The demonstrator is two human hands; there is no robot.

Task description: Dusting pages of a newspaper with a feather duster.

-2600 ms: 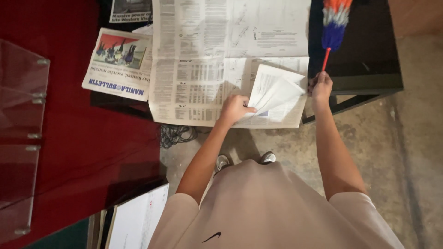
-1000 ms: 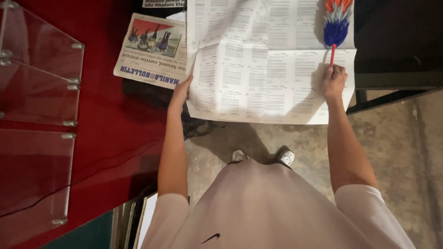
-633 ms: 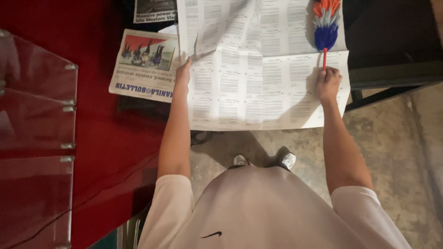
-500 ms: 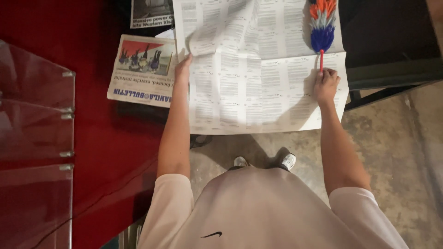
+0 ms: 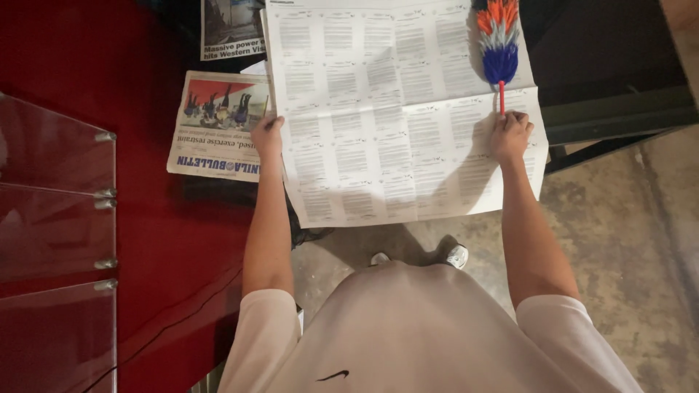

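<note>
Spreading wide across a dark table (image 5: 619,65), a large newspaper sheet (image 5: 393,109) lies opened flat, its pale page packed with small blocks of fine print in even columns and crossed by a horizontal fold near the middle. Its near edge hangs past the table's front.

At the sheet's left margin, the left hand (image 5: 267,135) curls its fingers over the paper's edge, closed on it in a loose pinch. On the right side, the right hand (image 5: 511,135) presses down on the page with fingers wrapped tight around the thin red handle of a feather duster (image 5: 499,44); the duster's orange, white and blue plumes rest on the upper right part of the sheet, pointing away from the person.

Just left of the open sheet lies a folded newspaper (image 5: 218,124) with a colour photograph on its front, partly tucked under the sheet; another folded paper (image 5: 231,28) lies beyond it. A deep red surface (image 5: 87,65) fills the left of the view, with clear panels (image 5: 54,211) joined by small metal fittings standing over it. Below, a worn concrete floor (image 5: 641,240) shows the person's light shoes (image 5: 457,255) beneath a pale shirt.
</note>
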